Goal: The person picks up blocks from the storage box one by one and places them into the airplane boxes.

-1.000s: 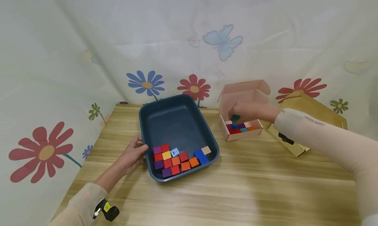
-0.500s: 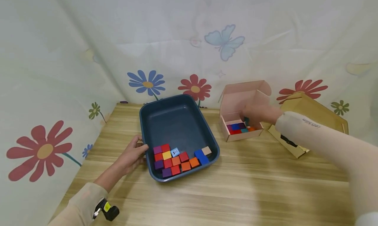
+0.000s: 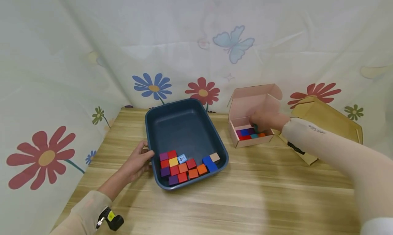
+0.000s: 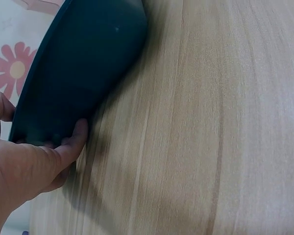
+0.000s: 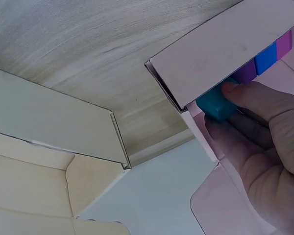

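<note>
In the head view my left hand (image 3: 139, 161) grips the left side of a dark blue tray (image 3: 187, 132). The left wrist view shows digits on both sides of the tray's wall (image 4: 83, 63). Colored blocks (image 3: 183, 167), mostly red, orange and purple, lie along the tray's near end. My right hand (image 3: 266, 121) reaches into an open pink cardboard box (image 3: 254, 142). Between thumb and fingers it pinches a teal block (image 5: 216, 104) near one end of the box, beside a row of purple and blue blocks (image 5: 266, 59). More blocks (image 3: 244, 137) fill the box's front part.
An open yellowish-brown cardboard box (image 3: 328, 117) stands right of the pink one, partly behind my right forearm. A flower-printed curtain (image 3: 184, 40) hangs behind the wooden table (image 3: 227, 204).
My right hand has moved from the left part of the pink box to its right part with the teal block and sits lower there. The left hand and tray stay put.
</note>
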### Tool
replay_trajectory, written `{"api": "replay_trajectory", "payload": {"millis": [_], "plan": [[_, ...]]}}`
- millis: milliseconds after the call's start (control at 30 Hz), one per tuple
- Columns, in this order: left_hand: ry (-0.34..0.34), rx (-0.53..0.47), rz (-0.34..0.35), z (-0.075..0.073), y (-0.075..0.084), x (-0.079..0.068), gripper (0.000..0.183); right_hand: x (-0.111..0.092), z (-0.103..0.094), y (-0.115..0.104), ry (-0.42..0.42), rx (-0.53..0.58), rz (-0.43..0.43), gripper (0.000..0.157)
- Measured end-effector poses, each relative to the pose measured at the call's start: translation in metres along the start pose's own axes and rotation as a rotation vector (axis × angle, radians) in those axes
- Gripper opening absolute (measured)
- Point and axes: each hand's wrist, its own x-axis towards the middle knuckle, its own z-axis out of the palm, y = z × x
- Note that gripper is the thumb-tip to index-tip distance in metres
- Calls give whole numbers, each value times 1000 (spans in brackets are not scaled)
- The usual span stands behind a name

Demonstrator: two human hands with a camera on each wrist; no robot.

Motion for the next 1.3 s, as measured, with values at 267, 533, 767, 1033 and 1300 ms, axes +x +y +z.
{"api": "replay_trajectory", "payload": {"millis": [267, 533, 767, 1033, 1300], "plan": [[11, -3, -5, 0, 0, -1, 26, 0, -5, -5, -34, 25, 22, 20], [26, 0, -23, 1, 1, 4, 30, -2, -4, -5, -47, 33, 23, 17], [28, 5, -21, -1, 0, 3, 30, -4, -5, -9, -50, 35, 47, 16], [21, 4, -14, 1, -1, 2, 30, -4, 1, -10, -33, 53, -5, 11], [23, 2, -19, 3, 1, 3, 33, -15, -23, -31, 102, -183, -284, 11]]}}
